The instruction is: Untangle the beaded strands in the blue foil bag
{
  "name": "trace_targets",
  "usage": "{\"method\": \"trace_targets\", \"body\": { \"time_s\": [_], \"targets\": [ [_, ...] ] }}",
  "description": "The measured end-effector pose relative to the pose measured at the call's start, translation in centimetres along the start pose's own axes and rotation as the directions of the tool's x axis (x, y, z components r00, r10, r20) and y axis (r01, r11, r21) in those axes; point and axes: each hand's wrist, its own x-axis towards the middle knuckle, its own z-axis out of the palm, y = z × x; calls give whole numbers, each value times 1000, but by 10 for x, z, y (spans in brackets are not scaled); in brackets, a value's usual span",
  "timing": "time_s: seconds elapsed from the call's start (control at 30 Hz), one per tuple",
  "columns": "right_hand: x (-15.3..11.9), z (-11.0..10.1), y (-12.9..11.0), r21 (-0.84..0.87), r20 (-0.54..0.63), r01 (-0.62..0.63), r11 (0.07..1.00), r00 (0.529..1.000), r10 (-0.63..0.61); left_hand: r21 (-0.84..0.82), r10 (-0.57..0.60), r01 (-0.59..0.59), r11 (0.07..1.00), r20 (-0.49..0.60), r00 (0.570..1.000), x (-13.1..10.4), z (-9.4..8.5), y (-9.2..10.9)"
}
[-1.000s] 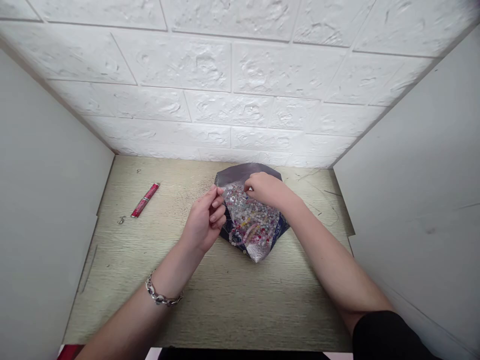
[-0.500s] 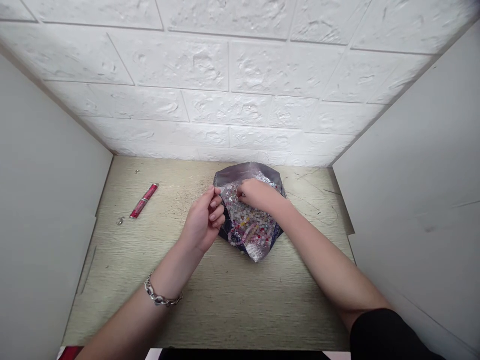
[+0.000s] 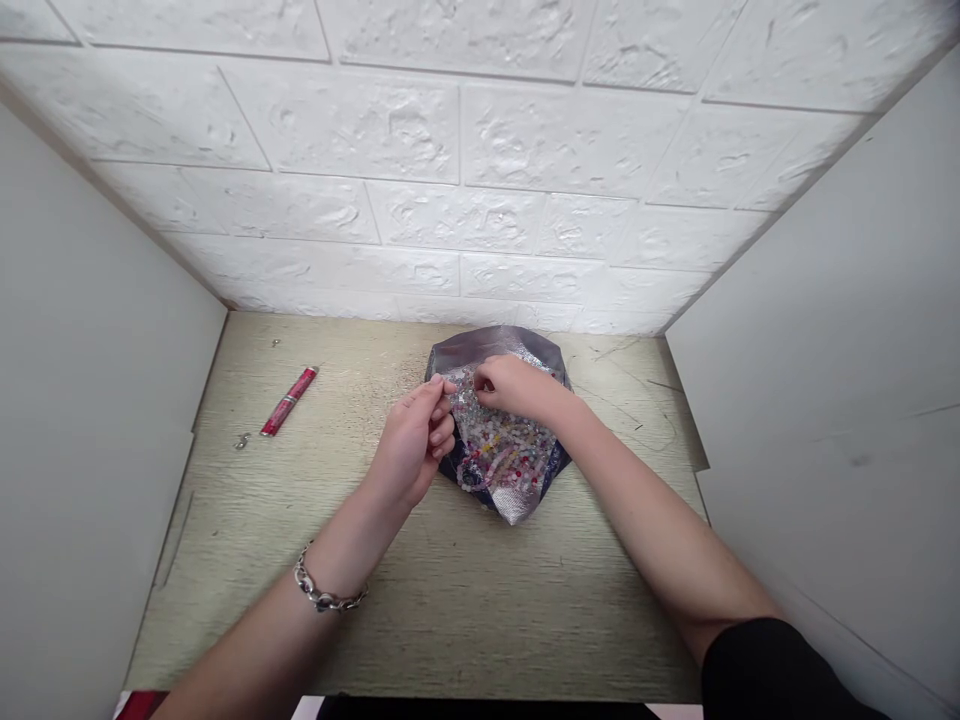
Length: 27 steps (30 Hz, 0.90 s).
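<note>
A dark pouch with a silvery lining (image 3: 512, 506) lies spread wide on the table, full of small beads (image 3: 495, 445) in clear, white, pink, red and yellow. At the pouch's left edge my left hand (image 3: 417, 436) is closed, thumb and forefinger pinched together; whatever they hold is too small to name. Over the beads in the upper part of the pouch, my right hand (image 3: 517, 386) has its fingertips pinched together. What sits between those fingers cannot be made out. A chain bracelet (image 3: 330, 600) circles my left wrist.
To the left lies a red tube-like item (image 3: 289, 401) with a silver band, a small metal piece (image 3: 242, 440) beside it. Thin loose threads (image 3: 630, 385) lie right of the pouch. A white brick-patterned wall (image 3: 457, 220) stands behind, with grey panels at both sides.
My left hand has moved slightly right and its fingertips now reach over the pouch's edge, nearer my right hand. My right hand has barely shifted.
</note>
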Motion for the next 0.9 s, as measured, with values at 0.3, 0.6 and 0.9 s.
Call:
{"method": "trace_targets", "body": {
  "time_s": [0.3, 0.6, 0.9],
  "targets": [
    [-4, 4, -9, -4, -45, 18, 1000, 999, -18, -11, -13, 13, 1000, 3, 1000, 0, 0, 0],
    [-6, 1, -19, -24, -25, 15, 1000, 1000, -16, -14, -66, 65, 998, -78, 995, 2, -1, 1],
    [-5, 8, -16, 33, -63, 24, 999, 998, -21, -93, -86, 81, 992, -51, 995, 3, -1, 1]
  ]
}}
